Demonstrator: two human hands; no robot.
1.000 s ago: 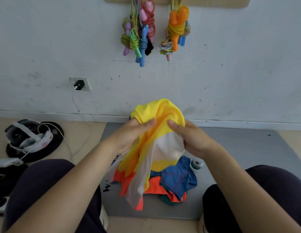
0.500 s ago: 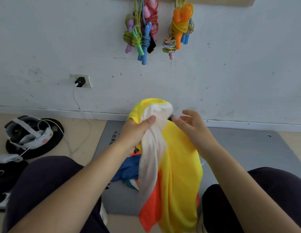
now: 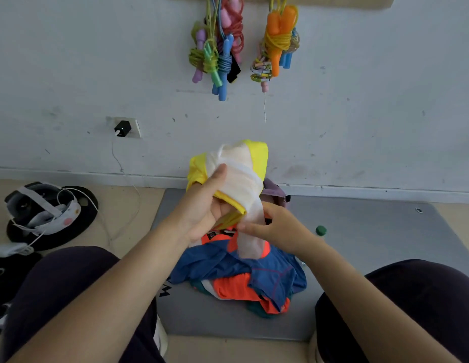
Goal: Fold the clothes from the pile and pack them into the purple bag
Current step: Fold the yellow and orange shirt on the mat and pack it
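Observation:
My left hand (image 3: 207, 205) grips a bunched yellow, white and orange garment (image 3: 241, 176) held up above the pile. My right hand (image 3: 275, 229) pinches the white mesh part hanging from it, just below and right of the left hand. Under both hands lies the pile of clothes (image 3: 243, 279), blue and orange pieces with some teal at the bottom, on a grey mat (image 3: 359, 231). A bit of the purple bag (image 3: 274, 191) shows behind the garment, against the wall; most of it is hidden.
A green bottle cap (image 3: 321, 230) sits on the mat right of the pile. Jump ropes (image 3: 220, 53) hang on the wall above. A headset with cable (image 3: 42, 210) lies on the floor at left. My knees flank the mat.
The garment, hanging long half a second ago, is now bunched higher in my left hand. My right hand dropped lower and took hold of the white part. The pile shows again.

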